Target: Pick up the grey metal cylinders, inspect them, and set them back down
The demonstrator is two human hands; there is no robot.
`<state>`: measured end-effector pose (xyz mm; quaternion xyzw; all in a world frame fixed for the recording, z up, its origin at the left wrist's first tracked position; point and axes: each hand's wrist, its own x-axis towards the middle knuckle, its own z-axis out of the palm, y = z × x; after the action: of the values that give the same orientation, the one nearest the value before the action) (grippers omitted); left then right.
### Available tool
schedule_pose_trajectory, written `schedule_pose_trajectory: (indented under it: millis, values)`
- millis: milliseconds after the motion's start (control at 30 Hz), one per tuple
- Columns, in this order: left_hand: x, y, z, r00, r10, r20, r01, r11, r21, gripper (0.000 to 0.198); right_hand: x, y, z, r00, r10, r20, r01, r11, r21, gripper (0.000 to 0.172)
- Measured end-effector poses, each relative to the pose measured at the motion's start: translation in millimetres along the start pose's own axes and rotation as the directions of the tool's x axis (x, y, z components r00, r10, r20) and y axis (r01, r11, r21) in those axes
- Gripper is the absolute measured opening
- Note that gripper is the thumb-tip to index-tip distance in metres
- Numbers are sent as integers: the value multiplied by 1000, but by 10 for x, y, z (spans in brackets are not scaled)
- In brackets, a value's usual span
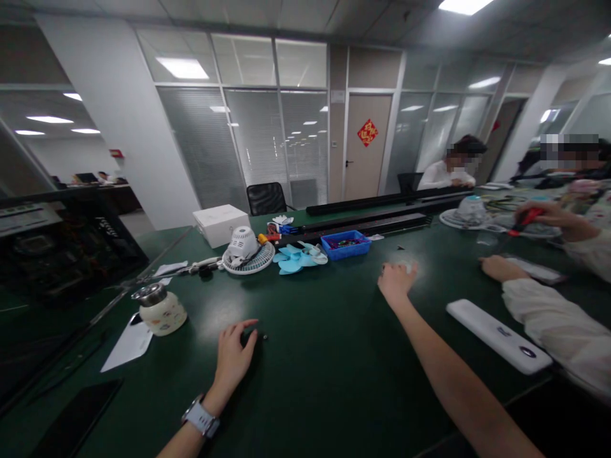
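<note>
My left hand (233, 356) lies on the dark green table (310, 356), fingers bent and slightly apart, fingertips next to a tiny dark screw (265, 336). A watch sits on that wrist. My right hand (396, 280) is stretched far forward and curled into a loose fist on the table, just in front of a small pale object (405, 263) that I cannot make out. A blue tray (345, 243) of small parts stands beyond it. Light blue fan blades (298, 257) and a white fan motor in its round grille (245, 251) lie further left.
A cream jar with a metal lid (160, 310) and a paper sheet (128, 343) sit at left. A white box (220, 224) stands behind. A white oblong part (499, 335) lies at right, near a co-worker's sleeve and hands holding a red-handled tool (525, 221). Long black bars (372, 222) cross the back.
</note>
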<state>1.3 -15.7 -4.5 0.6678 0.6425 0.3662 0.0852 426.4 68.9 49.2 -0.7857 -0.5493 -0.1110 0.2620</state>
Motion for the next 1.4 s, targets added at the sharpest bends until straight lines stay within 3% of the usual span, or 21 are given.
schedule_pose_trajectory:
  millis: [67,133,167,233,300,367,433,567,733,933,1067,1167,1300,1400]
  values:
    - [8,-13,0,1000,-6,-17,6,1000,-6,38,-127,-197,-74,996,-52,-69,62,987,147,41]
    - [18,-34,2,999,-19,-40,18,999,-33,41,-396,-550,-128,970,-229,-82,243,926,287,44]
    - [25,-44,4,998,-30,-49,27,998,-52,43,-576,-765,-133,934,-354,-43,345,868,357,43]
    - [38,-60,5,997,-52,-61,46,995,-92,45,-968,-1206,-91,784,-616,76,495,695,522,50]
    - [49,-64,0,996,-63,-67,54,991,-120,46,-1309,-1569,5,651,-748,130,541,577,612,62]
    - [53,-59,-7,996,-57,-69,48,990,-130,47,-1526,-1786,115,585,-793,168,545,538,643,66]
    - [51,-51,-11,996,-48,-70,40,991,-124,46,-1617,-1863,205,562,-805,193,548,536,642,58]
    - [43,-43,-1,996,-34,-84,25,994,-111,43,-1602,-1832,283,544,-818,187,576,526,625,38]
    - [33,-46,18,996,-16,-90,6,994,-110,40,-1589,-1852,301,548,-813,199,544,527,653,26]
    - [8,-36,22,993,1,-120,-10,997,-75,37,-1551,-1779,219,612,-748,256,358,551,753,26]
    - [-10,2,15,991,-21,-131,9,996,-87,35,-1498,-1735,139,656,-707,264,280,553,785,39]
    - [-17,25,17,991,-20,-135,7,995,-95,34,-1553,-1845,162,669,-703,241,378,601,705,46]
    - [-21,15,22,992,-12,-129,0,995,-96,33,-1643,-1984,185,631,-748,204,511,599,616,34]
    - [-19,-11,16,995,-16,-103,6,995,-99,36,-1428,-1777,62,638,-755,150,533,574,622,29]
